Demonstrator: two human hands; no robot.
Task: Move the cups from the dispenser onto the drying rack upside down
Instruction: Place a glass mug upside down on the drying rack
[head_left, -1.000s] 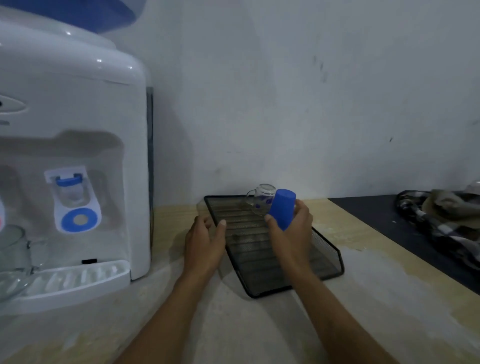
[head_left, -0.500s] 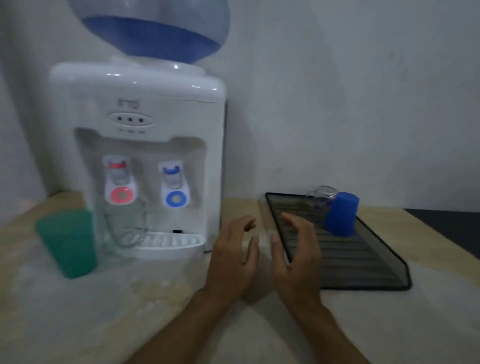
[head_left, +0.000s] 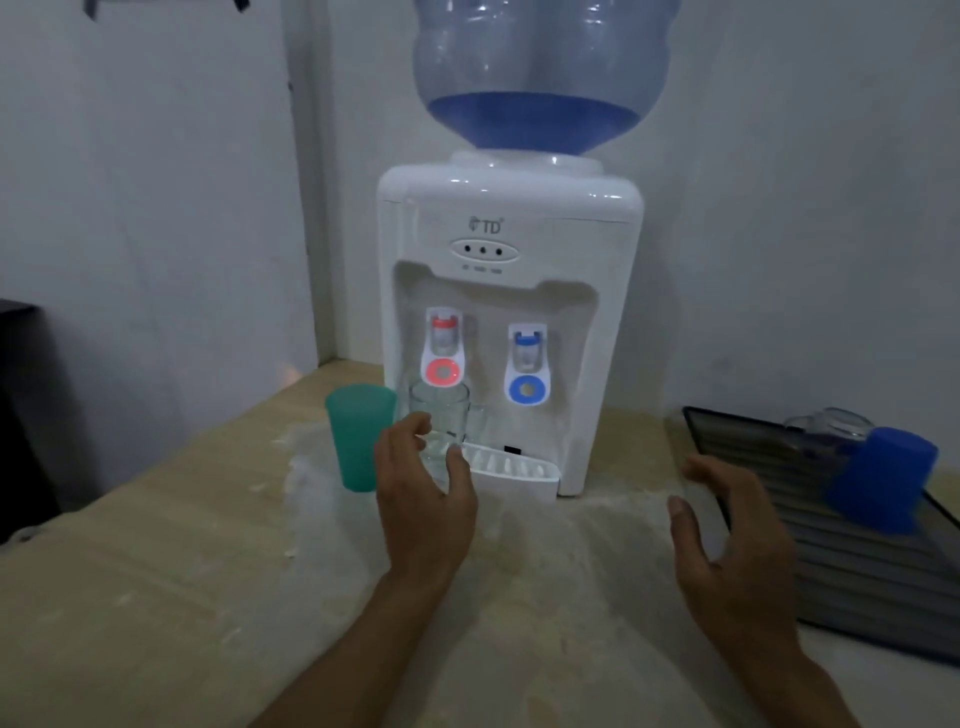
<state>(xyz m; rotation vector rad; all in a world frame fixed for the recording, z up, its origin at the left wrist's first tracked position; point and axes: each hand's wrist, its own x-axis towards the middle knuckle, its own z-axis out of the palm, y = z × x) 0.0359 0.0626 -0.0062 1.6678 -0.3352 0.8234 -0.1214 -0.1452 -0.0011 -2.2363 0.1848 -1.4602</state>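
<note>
A white water dispenser (head_left: 511, 332) stands at the wall. A clear glass mug (head_left: 447, 423) sits upright on its drip tray under the red tap. Beside it on the left a green plastic cup (head_left: 358, 436) stands upright on the counter. My left hand (head_left: 423, 499) is open, its fingers curled just in front of the glass mug, not gripping it. My right hand (head_left: 732, 540) hovers open between dispenser and the dark drying rack (head_left: 862, 582). On the rack a blue cup (head_left: 880, 480) stands upside down beside an upturned clear glass mug (head_left: 828, 428).
A large blue water bottle (head_left: 540, 73) tops the dispenser. The wooden counter (head_left: 156, 597) has pale smears across its middle. A dark object (head_left: 21, 405) stands at the far left edge. The wall is close behind everything.
My right hand let go of the blue cup, which now stands upside down on the rack. My view swung left to the dispenser, and my left hand reached up to the glass mug.
</note>
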